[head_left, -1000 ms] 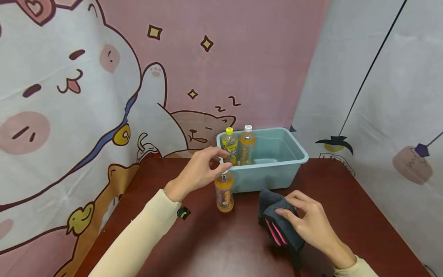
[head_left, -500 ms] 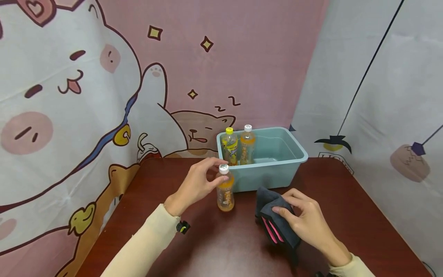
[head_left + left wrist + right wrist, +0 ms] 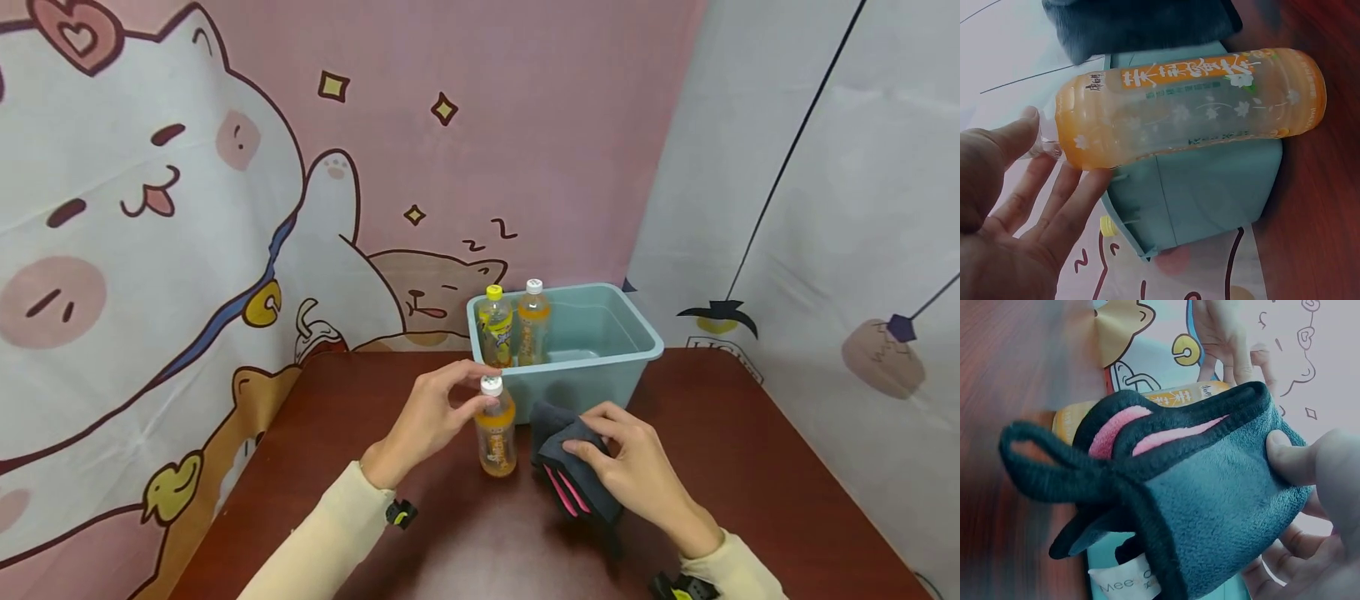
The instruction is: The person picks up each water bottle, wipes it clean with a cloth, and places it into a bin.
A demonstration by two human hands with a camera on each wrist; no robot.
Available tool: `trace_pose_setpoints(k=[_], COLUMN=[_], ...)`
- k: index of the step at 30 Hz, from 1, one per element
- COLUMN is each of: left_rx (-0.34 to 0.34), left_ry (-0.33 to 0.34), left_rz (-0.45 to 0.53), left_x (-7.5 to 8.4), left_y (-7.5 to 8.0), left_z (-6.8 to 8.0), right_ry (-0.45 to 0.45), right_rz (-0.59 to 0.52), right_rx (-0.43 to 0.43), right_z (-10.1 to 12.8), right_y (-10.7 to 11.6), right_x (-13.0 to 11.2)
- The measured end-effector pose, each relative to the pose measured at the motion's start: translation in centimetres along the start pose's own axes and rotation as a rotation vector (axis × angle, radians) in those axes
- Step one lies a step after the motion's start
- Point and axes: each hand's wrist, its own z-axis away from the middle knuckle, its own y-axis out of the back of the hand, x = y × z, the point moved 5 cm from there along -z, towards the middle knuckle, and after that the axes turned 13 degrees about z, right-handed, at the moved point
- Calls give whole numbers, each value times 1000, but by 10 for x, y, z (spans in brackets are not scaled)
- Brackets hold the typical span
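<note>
My left hand pinches a clear plastic drink bottle at its neck, just under the white cap, between thumb and fingers. The bottle stands upright on the table and carries an orange label with white lettering, plain in the left wrist view. Right of it, my right hand grips a folded dark grey cloth with black edging and pink inside the folds. A black loop and a white tag hang from the cloth in the right wrist view. The cloth is close beside the bottle.
Behind the bottle stands a light blue plastic bin. Inside, at its left end, are a yellow-capped bottle and a white-capped bottle. The dark red table ends at a cartoon-printed backdrop.
My left hand has come down from over the bottle's top to its neck. My right hand has carried the cloth left, nearer the bottle.
</note>
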Motion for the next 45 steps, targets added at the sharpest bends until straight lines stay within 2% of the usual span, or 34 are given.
trace_pose_setpoints(k=[7,20,25,32,35,39,45], left_rx=[-72,-102,-124,-95,-75,-59,-65], left_ry=[4,46,40,-17,-43,-60,-69], left_rz=[42,80,80,77,41,8,11], left_x=[4,6,11,18,19,19,20], left_y=[-10,-25,-31,-30,-30,-31,-33], left_z=[4,11,11,10,12,14,14], right_ry=[6,-11,9,104,133,141,124], right_rz=[-18,-100,-142,-131,-109,-85,-73], right_rx=[14,-65,-60,-36,-36,-47,-96], right_z=[-10,-26,-30,-39,-40,-41,-44], right_y=[-9,-23,-23,-20,-20,-20,-18], right_x=[-3,-8,-12,-24,-27,-29,-28])
